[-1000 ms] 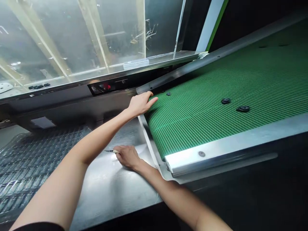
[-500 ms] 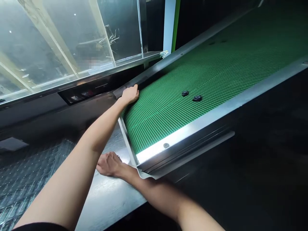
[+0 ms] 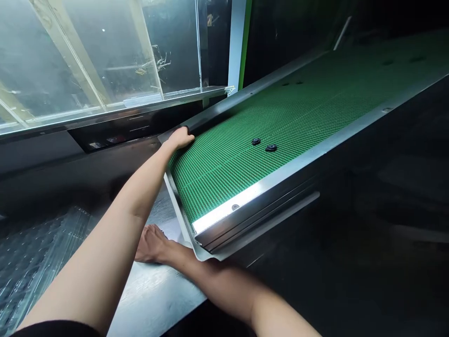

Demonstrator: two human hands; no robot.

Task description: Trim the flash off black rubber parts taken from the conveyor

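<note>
My left hand (image 3: 179,138) is closed over the far side rail at the low end of a sloping green conveyor belt (image 3: 224,164), its thumb over the belt's edge. Two small black parts (image 3: 271,148) lie on the belt to the right of that hand. My right hand (image 3: 151,244) reaches beneath the conveyor's end, low over a metal table (image 3: 150,290). Its fingers look curled, but their tips are hidden behind my left forearm, and what they hold, if anything, cannot be seen.
A stack of clear ridged plastic trays (image 3: 38,262) sits at the lower left. Beyond are transparent panels (image 3: 105,56) above a dark ledge. The conveyor's near metal rail (image 3: 252,189) has a sharp-looking front corner above my right forearm. More small dark parts (image 3: 417,59) lie farther up the belt.
The view has swung to the right, showing more of the belt's upper part. My left hand keeps its place on the rail. My right hand has shifted slightly left, farther behind my left forearm.
</note>
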